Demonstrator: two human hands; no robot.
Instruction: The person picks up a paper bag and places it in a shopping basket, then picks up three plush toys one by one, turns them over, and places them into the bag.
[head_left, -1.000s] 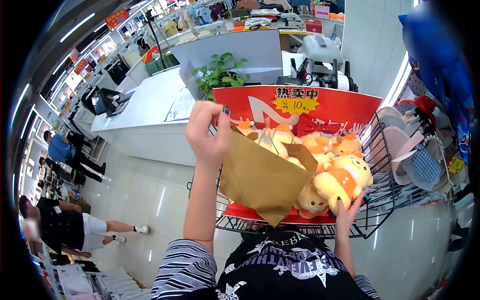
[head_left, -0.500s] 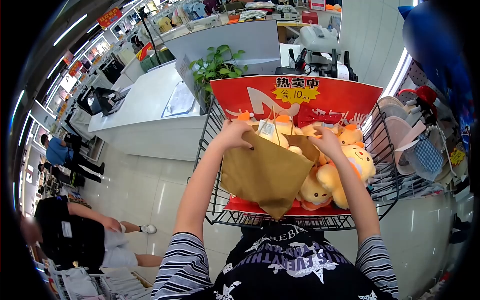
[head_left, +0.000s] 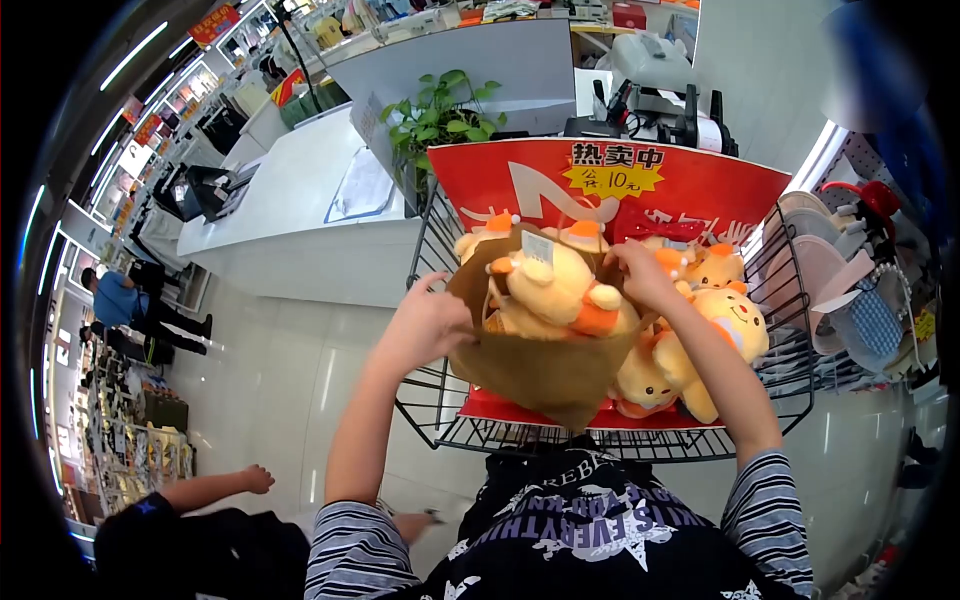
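Observation:
A brown paper bag is held above the wire basket cart, its mouth open toward me. Inside it lies a yellow plush toy with orange patches and a white tag. My left hand grips the bag's left rim, with the thumb near the front edge. At the right rim, my right hand pinches the paper with bent fingers. Several more plush toys fill the basket beside and behind the bag. The bag's underside is hidden.
A red sign with a yellow price burst stands at the basket's back. Beyond it are a white counter and a potted plant. Hats hang at right. A person is at lower left, another farther off.
The bag's mouth has tipped toward me, showing far more of the plush toy inside. My left hand has moved down and left along the rim. The nearby person has shifted lower in view.

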